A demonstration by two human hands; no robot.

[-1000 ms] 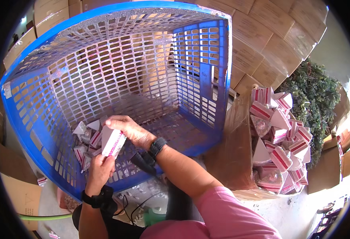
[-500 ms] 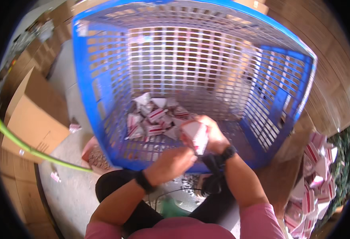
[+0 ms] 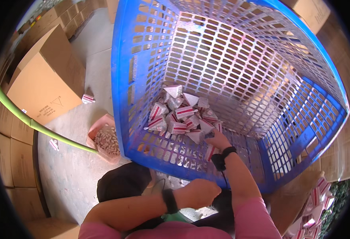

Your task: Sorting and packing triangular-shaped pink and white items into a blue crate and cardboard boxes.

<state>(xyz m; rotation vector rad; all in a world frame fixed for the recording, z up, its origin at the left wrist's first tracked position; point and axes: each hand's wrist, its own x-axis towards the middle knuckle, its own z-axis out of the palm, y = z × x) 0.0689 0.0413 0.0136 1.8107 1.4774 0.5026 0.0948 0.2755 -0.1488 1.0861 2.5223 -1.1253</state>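
Observation:
My right hand (image 3: 218, 140) reaches down into a large blue plastic basket (image 3: 165, 167), its fingers bent over a triangular packet (image 3: 210, 152) with a red stripe. That packet is partly covered by the hand. Against the hand's left side lies a pile of similar white, silvery and red-striped packets (image 3: 185, 112). My left hand (image 3: 200, 193) is a closed fist above my lap, outside the basket's near rim; whatever its fingers may hold is hidden. Dark bands circle both wrists.
Left of the basket stand a pink tray (image 3: 92, 142) of small pale pieces and a cardboard box (image 3: 43, 93). A green strap (image 3: 43, 134) crosses there. Two loose packets lie on the floor (image 3: 69, 169). More packets (image 3: 310, 213) are heaped at lower right.
Both hands were together around a packet above the near rim. Now they are apart: my right hand is down in the basket, my left back over my lap. The view has shifted left.

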